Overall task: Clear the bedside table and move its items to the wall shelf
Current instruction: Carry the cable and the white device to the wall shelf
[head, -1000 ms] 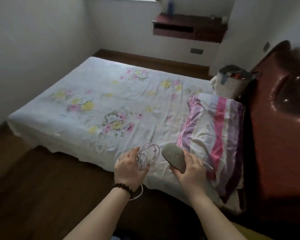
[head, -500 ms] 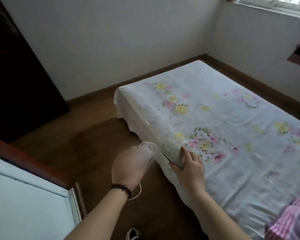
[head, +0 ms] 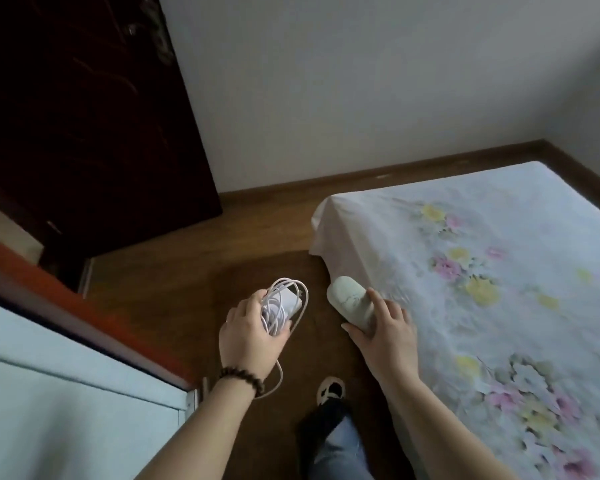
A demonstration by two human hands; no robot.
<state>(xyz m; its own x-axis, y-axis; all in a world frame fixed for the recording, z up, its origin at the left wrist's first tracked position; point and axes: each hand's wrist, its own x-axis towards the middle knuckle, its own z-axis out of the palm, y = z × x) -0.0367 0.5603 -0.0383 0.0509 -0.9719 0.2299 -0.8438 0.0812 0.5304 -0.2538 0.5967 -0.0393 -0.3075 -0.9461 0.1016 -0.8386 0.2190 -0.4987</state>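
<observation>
Left hand (head: 253,337) closed around a coiled white cable (head: 284,304) with a white charger block in the loops; one strand hanging down past the wrist, by a dark bead bracelet (head: 241,375). Right hand (head: 385,327) clamped on the near end of a pale oval case (head: 350,303), thumb on its left side, fingers on its right, far end pointing away from the body. Both hands held out in the air above the brown wooden floor (head: 257,233), near each other but apart, the case just beside the near long edge of the bed (head: 482,271), close to its foot corner. Bed covered by a white floral sheet, running off to the right. Dark wooden door (head: 84,133) at upper left, a red-edged pale panel (head: 49,375) at lower left. Below the hands, a jeans leg and a slipper (head: 329,389) on the floor.
</observation>
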